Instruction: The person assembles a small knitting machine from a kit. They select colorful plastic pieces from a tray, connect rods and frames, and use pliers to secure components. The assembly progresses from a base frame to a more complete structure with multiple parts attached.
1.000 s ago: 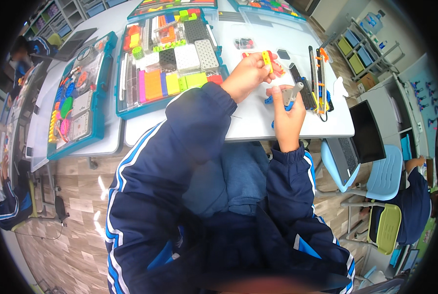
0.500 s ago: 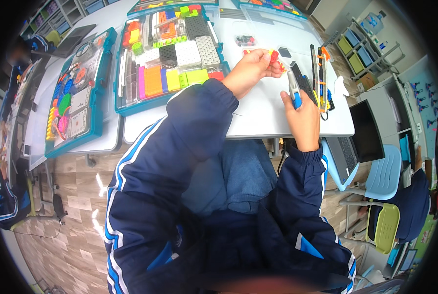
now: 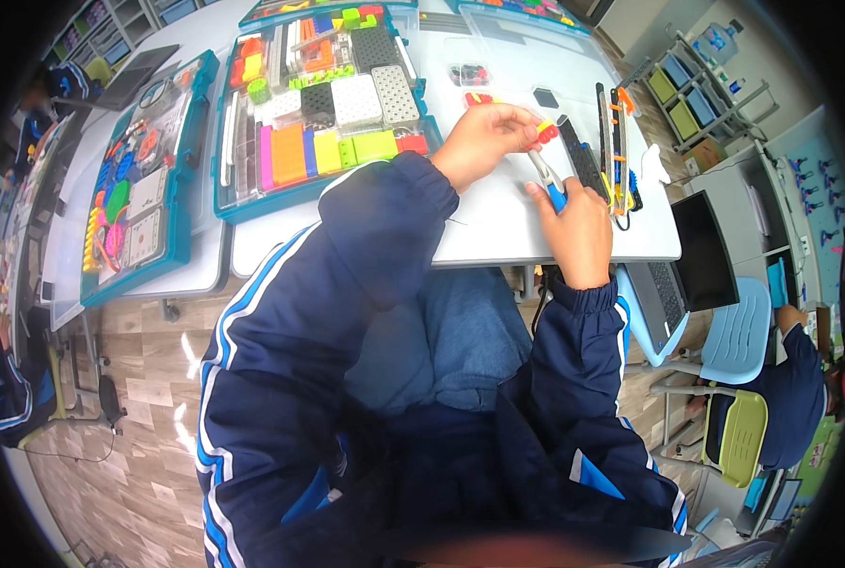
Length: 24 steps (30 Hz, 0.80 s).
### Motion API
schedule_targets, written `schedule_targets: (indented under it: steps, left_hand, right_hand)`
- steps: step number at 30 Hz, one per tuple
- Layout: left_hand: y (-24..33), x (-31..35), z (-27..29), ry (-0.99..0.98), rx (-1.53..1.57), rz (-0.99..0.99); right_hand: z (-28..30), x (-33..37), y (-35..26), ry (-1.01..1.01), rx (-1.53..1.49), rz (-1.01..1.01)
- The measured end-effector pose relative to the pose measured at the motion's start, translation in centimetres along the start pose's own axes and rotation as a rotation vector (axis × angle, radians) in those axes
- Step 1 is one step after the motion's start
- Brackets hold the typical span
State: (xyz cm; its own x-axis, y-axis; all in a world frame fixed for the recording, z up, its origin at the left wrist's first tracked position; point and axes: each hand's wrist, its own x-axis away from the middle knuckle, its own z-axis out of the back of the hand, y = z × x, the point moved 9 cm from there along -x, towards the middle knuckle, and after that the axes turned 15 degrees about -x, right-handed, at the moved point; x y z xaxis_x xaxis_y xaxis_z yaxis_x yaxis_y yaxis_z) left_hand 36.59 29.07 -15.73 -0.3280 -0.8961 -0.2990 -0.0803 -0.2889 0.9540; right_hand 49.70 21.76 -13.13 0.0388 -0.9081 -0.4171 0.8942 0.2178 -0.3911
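Observation:
My left hand [image 3: 487,144] is closed on a small red and yellow building piece [image 3: 546,133], pinched at the fingertips above the white table. My right hand [image 3: 579,230] grips pliers [image 3: 547,174] with grey jaws and blue on the handle. The jaw tips reach up to the piece; whether they bite on it is too small to tell. A black beam [image 3: 583,156] lies just right of the pliers. Beyond it stands a built assembly [image 3: 619,156] of black, orange and yellow parts. Another red and yellow piece [image 3: 479,98] lies behind my left hand.
A teal-edged case [image 3: 299,197] of sorted colourful parts takes up the table at left centre, with a second teal case [image 3: 181,218] farther left. A clear box [image 3: 468,76] of small parts sits behind my hands. A laptop [image 3: 664,293] rests on a blue chair at the right.
The pliers have tilted left, and their jaws have come up to the red and yellow piece. My left hand has turned the piece slightly. At the right, a person's arm has come up.

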Motion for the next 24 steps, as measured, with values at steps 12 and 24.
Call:
schedule_targets:
  steps: [12, 24]
  left_hand:
    - [0.0, 0.1, -0.3, 0.043, -0.298, -0.105]
    - [-2.5, 0.9, -1.8, 0.016, -0.114, 0.077]
  right_hand:
    - [-1.2, 0.2, 0.9, -0.073, -0.036, -0.156]
    - [-1.6, 0.7, 1.9, -0.317, -0.142, -0.106]
